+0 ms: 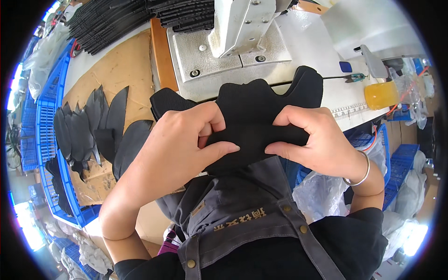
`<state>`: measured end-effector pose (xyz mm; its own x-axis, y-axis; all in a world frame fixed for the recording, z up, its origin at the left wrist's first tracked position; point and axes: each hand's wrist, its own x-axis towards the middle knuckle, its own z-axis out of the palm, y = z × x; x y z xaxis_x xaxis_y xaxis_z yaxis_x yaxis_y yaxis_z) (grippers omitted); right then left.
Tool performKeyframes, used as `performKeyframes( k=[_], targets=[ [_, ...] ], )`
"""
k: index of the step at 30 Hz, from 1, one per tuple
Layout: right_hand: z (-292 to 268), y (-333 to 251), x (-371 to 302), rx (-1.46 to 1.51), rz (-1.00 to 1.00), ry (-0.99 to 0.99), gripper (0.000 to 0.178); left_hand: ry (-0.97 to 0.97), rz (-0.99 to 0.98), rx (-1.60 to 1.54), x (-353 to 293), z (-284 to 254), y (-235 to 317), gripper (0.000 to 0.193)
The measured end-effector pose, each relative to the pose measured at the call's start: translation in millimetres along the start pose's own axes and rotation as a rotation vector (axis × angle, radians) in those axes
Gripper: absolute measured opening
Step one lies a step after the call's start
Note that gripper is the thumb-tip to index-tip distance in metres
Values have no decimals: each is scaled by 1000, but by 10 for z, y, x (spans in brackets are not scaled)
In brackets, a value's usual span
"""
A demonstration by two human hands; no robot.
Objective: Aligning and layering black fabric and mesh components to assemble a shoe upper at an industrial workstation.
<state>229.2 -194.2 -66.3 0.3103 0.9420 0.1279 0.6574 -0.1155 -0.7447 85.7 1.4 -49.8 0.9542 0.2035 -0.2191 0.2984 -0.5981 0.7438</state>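
Observation:
Both of my hands grip a black fabric piece (247,105) with a wavy, lobed outline, held in front of my apron at the table's near edge. Fine ribbing shows on its upper left part. My left hand (186,135) pinches its left side, thumb on the near face and fingers curled behind. On the right side my right hand (312,135) pinches a folded part of it, thumb below and forefinger above. The two thumb tips point toward each other, slightly apart. The fingertips behind the fabric are hidden.
Beyond the fabric stands a white sewing machine (238,28). Leaf-shaped black pieces (81,128) lie on cardboard (112,70) at left, by a blue crate (46,121). Stacked black pieces (107,23) sit at back left. A yellow roll (380,95) and small snips (354,78) lie at right.

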Motion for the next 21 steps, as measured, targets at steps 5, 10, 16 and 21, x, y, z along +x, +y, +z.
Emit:
performKeyframes(
  k=[5,10,16,21],
  targets=[
    [24,13,2,-25,-1,-7,31,-23,15,0,4,-21,-33,32],
    [25,4,10,-32,2,-21,32,9,84,17,6,2,-64,31],
    [22,-12,6,-60,17,-34,32,22,116,37,6,13,-70,31],
    [21,1,8,-67,0,-40,31,23,105,43,7,16,-58,30]
  ],
)
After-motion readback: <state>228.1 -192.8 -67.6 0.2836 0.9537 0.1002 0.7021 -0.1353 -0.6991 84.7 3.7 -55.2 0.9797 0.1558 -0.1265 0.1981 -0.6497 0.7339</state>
